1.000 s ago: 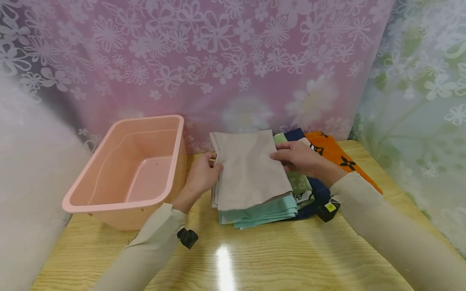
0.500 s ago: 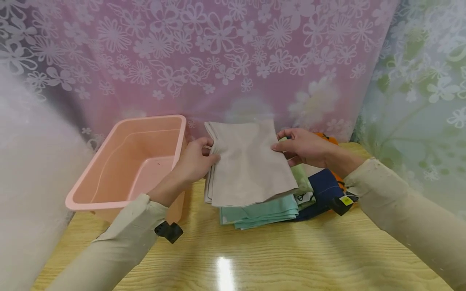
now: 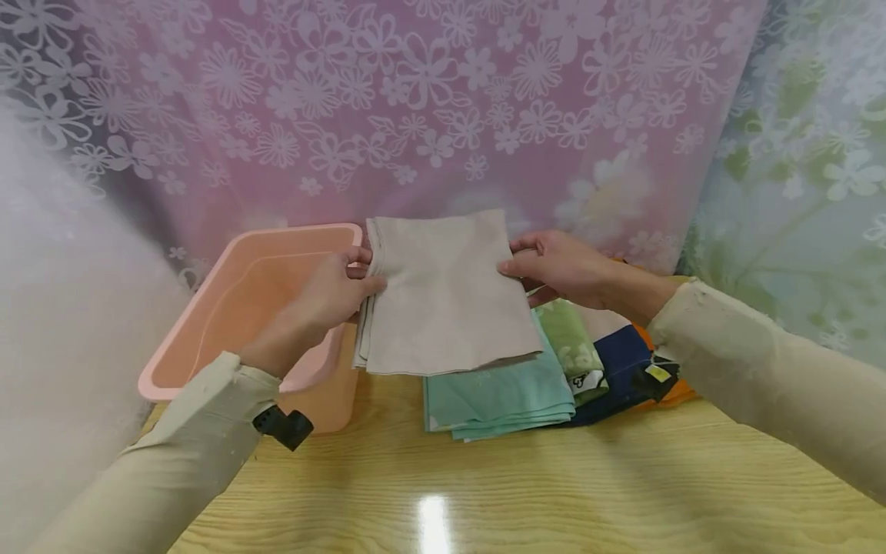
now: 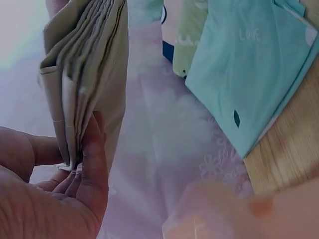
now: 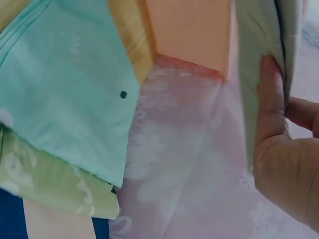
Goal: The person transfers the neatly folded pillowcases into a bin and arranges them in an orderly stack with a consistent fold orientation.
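Observation:
A folded beige cloth [image 3: 446, 296] of several layers is held up between both hands, above the other folded cloths. My left hand [image 3: 321, 296] pinches its left edge, thumb in front and fingers behind; the left wrist view shows the stacked folds of the beige cloth [image 4: 89, 74] between thumb and fingers. On the opposite edge, my right hand [image 3: 561, 269] pinches the cloth the same way. Beneath lies a folded mint-green cloth [image 3: 501, 396], with the word LOVE printed on it in the left wrist view. My left hand overlaps the pink plastic tub's rim in the head view.
The pink tub [image 3: 332, 404] stands on the wooden table [image 3: 388, 485] at the left. Right of the mint cloth lie a green patterned cloth [image 3: 571, 342], a navy cloth [image 3: 623, 354] and an orange cloth [image 3: 674, 394]. A pink flowered curtain [image 3: 443, 123] hangs right behind.
Both hands have lifted the beige cloth off the mint-green cloth and carried it up and left toward the tub. More of the mint-green, green and navy cloths shows now.

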`<state>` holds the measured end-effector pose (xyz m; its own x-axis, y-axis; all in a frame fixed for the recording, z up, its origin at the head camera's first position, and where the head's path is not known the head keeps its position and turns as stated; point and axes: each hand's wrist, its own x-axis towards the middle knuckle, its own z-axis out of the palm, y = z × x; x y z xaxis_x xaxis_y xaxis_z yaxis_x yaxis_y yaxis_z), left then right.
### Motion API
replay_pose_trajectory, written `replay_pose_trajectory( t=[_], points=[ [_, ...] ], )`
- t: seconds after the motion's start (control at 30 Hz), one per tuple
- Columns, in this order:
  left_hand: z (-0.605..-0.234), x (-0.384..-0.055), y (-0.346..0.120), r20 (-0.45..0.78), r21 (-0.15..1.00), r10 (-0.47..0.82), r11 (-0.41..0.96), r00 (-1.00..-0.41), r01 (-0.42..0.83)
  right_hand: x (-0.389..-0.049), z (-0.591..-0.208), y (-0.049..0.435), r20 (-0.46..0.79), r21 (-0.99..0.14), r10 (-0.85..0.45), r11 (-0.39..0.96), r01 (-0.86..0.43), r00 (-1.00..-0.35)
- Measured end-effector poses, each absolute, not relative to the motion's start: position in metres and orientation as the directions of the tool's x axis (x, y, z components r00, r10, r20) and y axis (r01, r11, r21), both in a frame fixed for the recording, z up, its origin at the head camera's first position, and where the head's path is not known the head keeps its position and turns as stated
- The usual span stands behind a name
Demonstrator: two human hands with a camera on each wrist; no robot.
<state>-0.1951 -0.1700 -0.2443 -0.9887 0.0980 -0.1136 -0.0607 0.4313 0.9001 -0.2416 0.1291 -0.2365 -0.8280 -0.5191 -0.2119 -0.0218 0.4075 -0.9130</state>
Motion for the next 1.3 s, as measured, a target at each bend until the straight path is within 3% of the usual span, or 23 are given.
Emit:
replay_pose_trajectory(
  t=[0.27, 0.5, 0.9, 1.3],
  points=[
    [-0.226, -0.2, -0.198, -0.108, 0.892, 0.072, 0.448, -0.991, -0.065, -0.244, -0.231, 0.103, -0.181, -0.927, -0.491, 0.374, -0.018, -0.852],
    [-0.218, -0.212, -0.221, -0.107, 0.854, 0.014, 0.513, -0.994, -0.085, -0.249, -0.225, 0.069, -0.153, -0.967, -0.483, 0.254, 0.029, -0.862],
    [-0.214, -0.229, -0.285, -0.145, 0.791, 0.073, 0.608, -0.987, -0.071, -0.268, -0.225, 0.012, -0.124, -0.991, -0.527, 0.022, 0.133, -0.84],
    [-0.215, -0.24, -0.322, -0.223, 0.799, 0.108, 0.589, -0.969, -0.118, -0.281, -0.244, -0.02, -0.175, -0.969, -0.534, -0.055, 0.24, -0.827]
  ],
)
